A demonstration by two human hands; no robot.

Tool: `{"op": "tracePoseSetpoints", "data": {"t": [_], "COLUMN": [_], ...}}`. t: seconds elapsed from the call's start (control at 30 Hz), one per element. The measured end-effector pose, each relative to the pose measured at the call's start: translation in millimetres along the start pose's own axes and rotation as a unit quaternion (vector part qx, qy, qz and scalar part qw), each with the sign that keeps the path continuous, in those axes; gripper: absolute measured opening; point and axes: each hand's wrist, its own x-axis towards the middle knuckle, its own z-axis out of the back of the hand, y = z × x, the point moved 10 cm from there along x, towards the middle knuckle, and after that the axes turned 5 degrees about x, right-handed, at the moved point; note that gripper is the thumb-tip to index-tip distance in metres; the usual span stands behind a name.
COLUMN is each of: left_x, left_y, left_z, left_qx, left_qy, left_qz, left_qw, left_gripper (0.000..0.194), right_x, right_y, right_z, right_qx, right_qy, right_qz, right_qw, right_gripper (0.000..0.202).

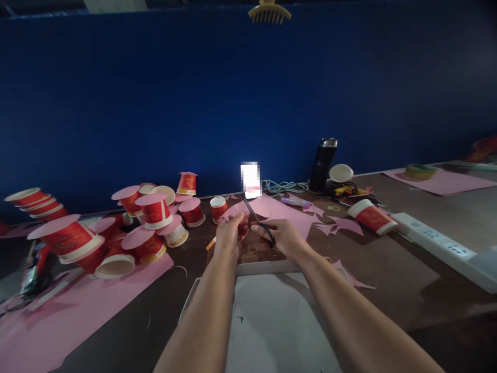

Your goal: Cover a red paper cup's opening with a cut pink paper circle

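My right hand (285,235) is closed round dark-handled scissors (254,210), whose blades point away from me and toward the left. Beside it, my left hand (230,235) pinches a piece of pink paper (233,209) close to the blades. Part of that piece is hidden by my fingers. Beyond both hands lies a larger pink sheet (289,211) with cut edges. A small red paper cup (219,207) stands just past my left hand. Between my forearms is a white tray-like surface (277,321).
Red paper cups (153,210), several topped with pink discs, crowd the left. A purple glue stick (295,202) and pink scraps (341,225) lie beyond my right hand. A black bottle (323,166), a tipped cup (373,216) and a power strip (442,248) are at right.
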Motion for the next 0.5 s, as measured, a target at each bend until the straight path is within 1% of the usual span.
{"op": "tracePoseSetpoints", "data": {"t": [0.07, 0.1, 0.13, 0.17, 0.2, 0.23, 0.3, 0.33, 0.37, 0.4, 0.43, 0.47, 0.5], "left_x": [3, 3, 2, 2, 2, 4, 5, 5, 5, 5, 6, 6, 5], "left_y": [-16, -26, -35, -40, -40, -35, -20, -14, -9, -7, -7, -9, -12], "left_z": [11.8, 19.9, 25.2, 26.9, 25.5, 22.4, 14.3, 10.6, 6.6, 4.0, 2.1, -0.1, -3.8], "left_qx": [-0.046, -0.082, -0.116, -0.130, -0.132, -0.120, -0.067, -0.028, 0.022, 0.086, 0.163, 0.251, 0.346], "left_qy": [-0.041, -0.067, -0.078, -0.076, -0.067, -0.056, -0.033, -0.021, -0.006, 0.003, 0.008, 0.009, 0.009], "left_qz": [-0.061, -0.103, -0.141, -0.157, -0.146, -0.117, -0.054, -0.035, -0.030, -0.039, -0.061, -0.095, -0.133], "left_qw": [0.996, 0.989, 0.980, 0.976, 0.978, 0.984, 0.996, 0.999, 0.999, 0.996, 0.985, 0.963, 0.929], "left_gripper": [0.021, 0.019, 0.017, 0.018, 0.022, 0.026, 0.027, 0.029, 0.031, 0.033, 0.032, 0.029, 0.027], "right_x": [-1, -3, -4, -6, -9, -12, -16, -16, -16, -14, -12, -10, -9], "right_y": [4, 9, 14, 21, 27, 31, 33, 31, 28, 25, 21, 18, 15], "right_z": [3, 7, 12, 20, 29, 40, 61, 71, 79, 85, 89, 92, 93], "right_qx": [0.018, 0.027, 0.035, 0.043, 0.054, 0.068, 0.100, 0.114, 0.126, 0.133, 0.138, 0.140, 0.138], "right_qy": [-0.026, -0.048, -0.077, -0.111, -0.150, -0.190, -0.261, -0.287, -0.305, -0.313, -0.320, -0.323, -0.327], "right_qz": [0.005, 0.014, 0.028, 0.046, 0.064, 0.078, 0.094, 0.095, 0.094, 0.090, 0.081, 0.074, 0.067], "right_qw": [0.999, 0.998, 0.996, 0.992, 0.985, 0.976, 0.956, 0.946, 0.940, 0.936, 0.934, 0.933, 0.932], "right_gripper": [0.049, 0.048, 0.047, 0.046, 0.046, 0.045, 0.045, 0.045, 0.045, 0.044, 0.044, 0.043, 0.043]}}
